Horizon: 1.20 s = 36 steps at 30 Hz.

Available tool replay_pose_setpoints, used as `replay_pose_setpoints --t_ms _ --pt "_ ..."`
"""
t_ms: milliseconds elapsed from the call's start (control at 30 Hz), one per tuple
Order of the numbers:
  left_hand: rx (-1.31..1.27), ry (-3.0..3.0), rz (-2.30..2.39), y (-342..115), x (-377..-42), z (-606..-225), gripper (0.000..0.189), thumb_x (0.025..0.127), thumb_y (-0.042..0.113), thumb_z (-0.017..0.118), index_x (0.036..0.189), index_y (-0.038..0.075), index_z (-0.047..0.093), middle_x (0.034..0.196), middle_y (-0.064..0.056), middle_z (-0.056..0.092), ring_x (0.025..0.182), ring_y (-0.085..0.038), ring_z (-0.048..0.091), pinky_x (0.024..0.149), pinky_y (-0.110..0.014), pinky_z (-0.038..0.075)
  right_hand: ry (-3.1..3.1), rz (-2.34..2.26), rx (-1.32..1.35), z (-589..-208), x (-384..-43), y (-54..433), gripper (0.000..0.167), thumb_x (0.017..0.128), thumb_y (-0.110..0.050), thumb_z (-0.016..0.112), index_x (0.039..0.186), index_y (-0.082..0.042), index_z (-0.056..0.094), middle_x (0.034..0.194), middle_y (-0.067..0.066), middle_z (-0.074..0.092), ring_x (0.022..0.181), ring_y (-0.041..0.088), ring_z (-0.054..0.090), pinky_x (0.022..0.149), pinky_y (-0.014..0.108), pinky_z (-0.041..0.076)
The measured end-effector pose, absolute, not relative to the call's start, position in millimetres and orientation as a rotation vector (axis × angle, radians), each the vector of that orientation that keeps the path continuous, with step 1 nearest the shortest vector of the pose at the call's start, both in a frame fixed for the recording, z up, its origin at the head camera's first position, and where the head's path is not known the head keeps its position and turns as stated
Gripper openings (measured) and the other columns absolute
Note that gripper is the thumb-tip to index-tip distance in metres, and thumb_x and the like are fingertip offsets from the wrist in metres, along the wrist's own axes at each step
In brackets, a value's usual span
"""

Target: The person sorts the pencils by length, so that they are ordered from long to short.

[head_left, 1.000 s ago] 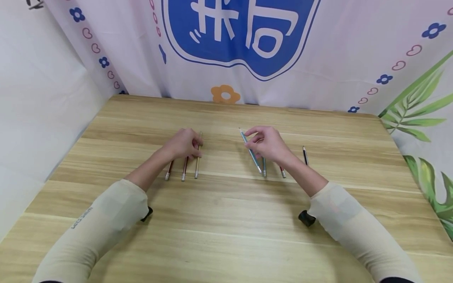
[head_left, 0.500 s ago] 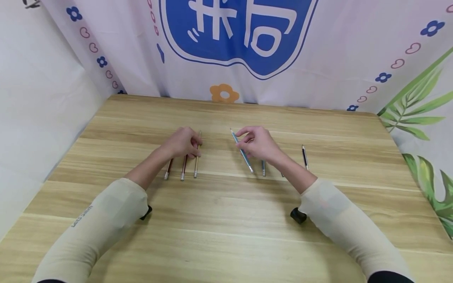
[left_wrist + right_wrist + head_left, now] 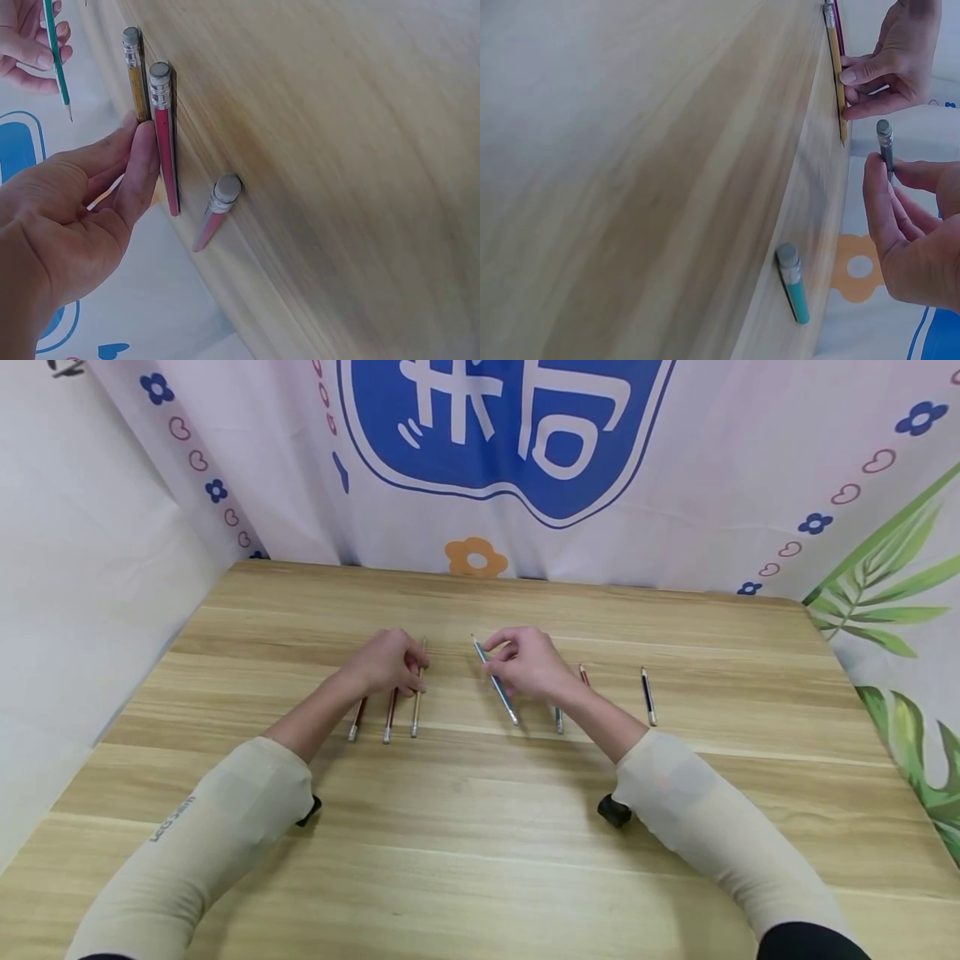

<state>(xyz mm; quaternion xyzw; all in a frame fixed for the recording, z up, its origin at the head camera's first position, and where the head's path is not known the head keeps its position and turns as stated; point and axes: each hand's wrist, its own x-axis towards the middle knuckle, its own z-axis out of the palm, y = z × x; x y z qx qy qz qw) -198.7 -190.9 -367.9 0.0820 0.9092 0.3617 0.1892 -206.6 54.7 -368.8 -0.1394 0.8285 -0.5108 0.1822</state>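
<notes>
My left hand (image 3: 390,660) pinches a yellow pencil (image 3: 418,708) lying on the table, thumb and fingertips along its side. Two dark red pencils, one nearer (image 3: 390,720) and one farther left (image 3: 357,722), lie beside it, partly hidden under this hand in the head view; in the left wrist view their eraser ends show. Between thumb and fingers, my right hand (image 3: 528,662) holds a teal pencil (image 3: 504,700) at a slant, point toward the back. Its eraser end (image 3: 885,131) shows in the right wrist view. Under the right wrist lies another teal pencil (image 3: 558,720), mostly covered.
A red pencil (image 3: 584,674), partly behind the right forearm, and a black pencil (image 3: 648,697) lie farther right on the wooden table (image 3: 480,827). A printed white curtain (image 3: 300,510) hangs at the table's back edge.
My right hand has moved left with the teal pencil, toward the left hand. The red and black pencils on the right are less covered by the forearm. My left hand stays in place.
</notes>
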Motion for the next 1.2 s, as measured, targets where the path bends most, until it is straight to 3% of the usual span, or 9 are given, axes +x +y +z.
replay_pose_setpoints --t_ms 333,667,1200 --pt "0.205 2.543 1.023 -190.1 -199.1 -367.9 0.043 0.084 -0.013 0.078 0.125 -0.018 0.063 0.085 -0.016 0.064 0.065 -0.018 0.069 0.068 -0.028 0.065 2.313 -1.443 -0.340 -369.9 -209.6 45.0 0.028 0.096 -0.001 0.072 0.123 0.000 0.066 0.101 0.022 0.074 0.070 0.018 0.065 0.060 0.034 0.064" --pt "0.202 2.535 1.027 -189.7 -198.8 -368.0 0.043 0.084 -0.013 0.078 0.124 -0.018 0.063 0.084 -0.017 0.064 0.065 -0.017 0.070 0.068 -0.028 0.065 2.310 -1.448 -0.342 -375.0 -214.3 42.6 0.030 0.095 -0.001 0.074 0.124 -0.002 0.066 0.096 0.019 0.073 0.066 0.017 0.064 0.060 0.038 0.064" --pt "0.205 2.524 1.032 -189.6 -199.4 -365.7 0.042 0.084 -0.014 0.077 0.124 -0.019 0.063 0.084 -0.017 0.064 0.065 -0.019 0.071 0.068 -0.030 0.065 2.258 -1.477 -0.314 -379.4 -220.1 31.0 0.030 0.095 0.001 0.073 0.124 -0.001 0.066 0.097 0.019 0.072 0.066 0.017 0.063 0.056 0.032 0.062"
